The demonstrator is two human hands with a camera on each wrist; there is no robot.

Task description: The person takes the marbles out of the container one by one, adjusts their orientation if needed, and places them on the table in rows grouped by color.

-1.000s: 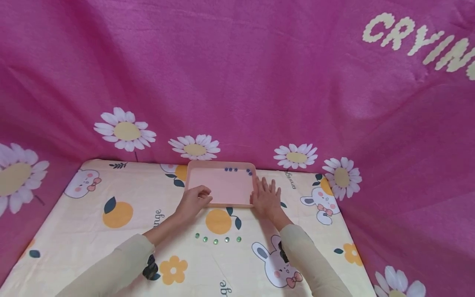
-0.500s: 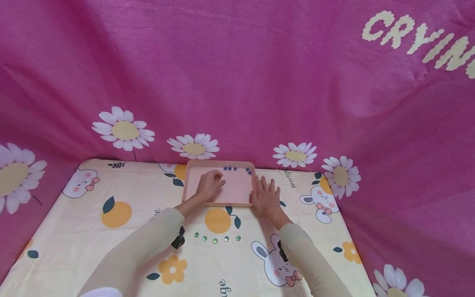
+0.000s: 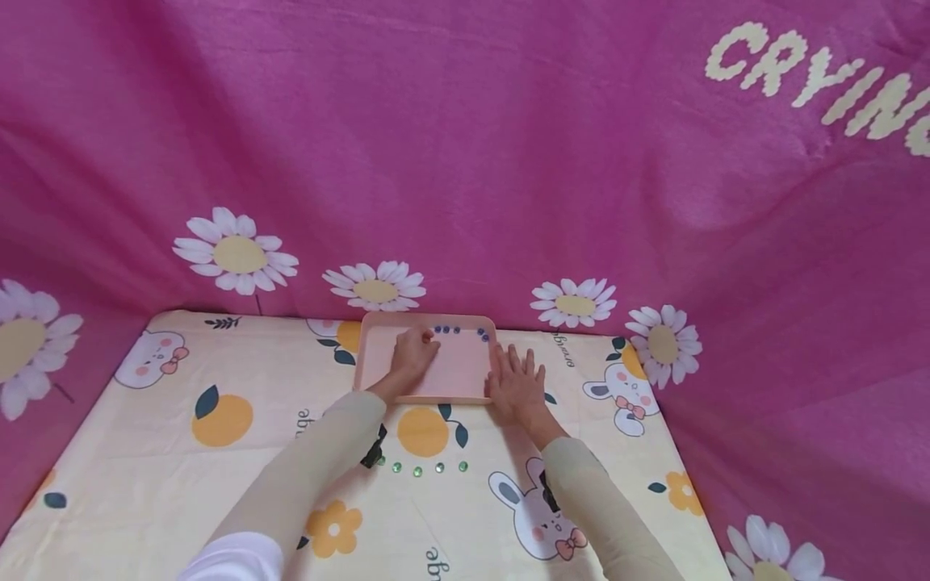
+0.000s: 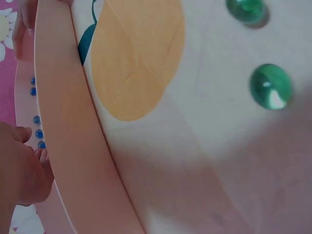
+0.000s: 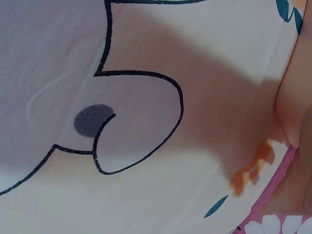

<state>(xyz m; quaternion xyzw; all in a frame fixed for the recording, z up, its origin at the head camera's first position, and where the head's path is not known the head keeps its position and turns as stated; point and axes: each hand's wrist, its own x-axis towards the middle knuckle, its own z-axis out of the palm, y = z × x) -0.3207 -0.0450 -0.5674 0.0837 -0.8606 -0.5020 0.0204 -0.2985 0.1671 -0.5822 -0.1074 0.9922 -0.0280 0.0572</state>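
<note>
My left hand (image 3: pixel 416 353) reaches over the left part of a shallow pink tray (image 3: pixel 425 399). Its bent fingertips come right beside the end blue marble (image 3: pixel 437 329) of a row of three at the far wall. Thumb and finger stand apart beside the marbles (image 4: pixel 39 133) in the left wrist view. Two further blue marbles (image 3: pixel 483 335) lie near the tray's far right corner. Spread fingers of my right hand (image 3: pixel 519 391) rest along the tray's right side, thumb at the rim. Part of that hand (image 5: pixel 290 190) shows at the right wrist view's edge.
Several green marbles (image 3: pixel 439 467) lie in a curved row on the patterned tablecloth (image 3: pixel 240 492), nearer than the tray. My left forearm partly covers the row's left end. A magenta curtain (image 3: pixel 465 161) hangs behind the table and along its sides.
My left hand has moved from the tray's front left edge over its inside, to the left end of the blue marble row. My right hand stays at the tray's right side.
</note>
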